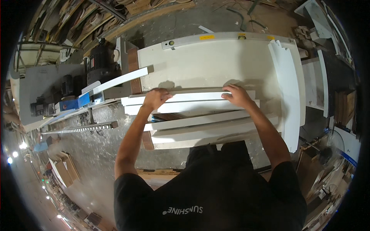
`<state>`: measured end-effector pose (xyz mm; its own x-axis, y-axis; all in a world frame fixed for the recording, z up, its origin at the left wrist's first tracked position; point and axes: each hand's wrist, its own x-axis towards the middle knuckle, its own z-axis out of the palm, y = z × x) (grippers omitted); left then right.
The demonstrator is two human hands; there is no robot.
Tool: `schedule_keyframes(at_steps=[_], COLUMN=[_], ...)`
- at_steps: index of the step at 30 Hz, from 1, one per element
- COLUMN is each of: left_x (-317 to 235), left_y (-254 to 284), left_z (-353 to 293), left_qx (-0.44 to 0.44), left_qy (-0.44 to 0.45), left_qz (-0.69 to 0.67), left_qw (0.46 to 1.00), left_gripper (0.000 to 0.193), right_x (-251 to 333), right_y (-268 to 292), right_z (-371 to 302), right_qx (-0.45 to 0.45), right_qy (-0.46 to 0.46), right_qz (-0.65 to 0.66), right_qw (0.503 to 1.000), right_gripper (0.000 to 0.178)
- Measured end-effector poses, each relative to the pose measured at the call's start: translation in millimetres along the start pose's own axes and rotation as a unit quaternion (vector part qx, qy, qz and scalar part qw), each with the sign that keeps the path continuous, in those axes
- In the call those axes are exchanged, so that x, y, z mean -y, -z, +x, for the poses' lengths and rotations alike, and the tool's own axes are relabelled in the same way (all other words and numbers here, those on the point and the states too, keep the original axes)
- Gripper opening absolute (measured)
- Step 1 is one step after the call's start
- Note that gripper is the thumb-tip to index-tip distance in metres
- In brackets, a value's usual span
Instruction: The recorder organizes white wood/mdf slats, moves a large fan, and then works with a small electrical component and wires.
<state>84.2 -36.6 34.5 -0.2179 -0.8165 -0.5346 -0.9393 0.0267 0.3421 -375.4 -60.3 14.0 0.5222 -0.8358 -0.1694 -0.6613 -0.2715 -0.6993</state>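
Note:
Two long white boards (200,106) lie side by side across the pale worktable (200,61), with a dark line between them. My left hand (156,99) is closed over the far board near its left end, fingers bent at the far edge. Toward the right end, my right hand (237,96) grips the same far board, its thumb and fingertips curled at that edge. Nearer my body rest more white strips (200,120), set at a slight slant and apart from the held pair. Parts of both hands' fingers are hidden behind the knuckles.
A spirit level (227,37) runs along the table's far edge. White boards (285,92) stack crosswise at the right end. Another white strip (119,80) juts from the left, beside a machine with dark motors (99,61). Timber scraps (84,23) pile up beyond.

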Motion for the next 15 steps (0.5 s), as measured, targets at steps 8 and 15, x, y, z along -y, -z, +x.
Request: schedule_keyframes(at_steps=[8, 15], left_x=[141.0, 162.4], left_y=[70.7, 54.4], left_z=[32.6, 65.5], left_qx=[-0.236, -0.110], left_qy=[0.116, 0.016], left_qz=[0.304, 0.144], left_qw=[0.916, 0.983], left_gripper=[0.084, 0.064], right_x=[-2.4, -4.1], right_y=[17.1, 46.0], right_z=[-36.7, -129.5], right_qx=[-0.112, -0.264], right_qy=[-0.002, -0.163], right_qz=[-0.101, -0.016], right_qw=[0.989, 0.950], right_gripper=[0.040, 0.028])
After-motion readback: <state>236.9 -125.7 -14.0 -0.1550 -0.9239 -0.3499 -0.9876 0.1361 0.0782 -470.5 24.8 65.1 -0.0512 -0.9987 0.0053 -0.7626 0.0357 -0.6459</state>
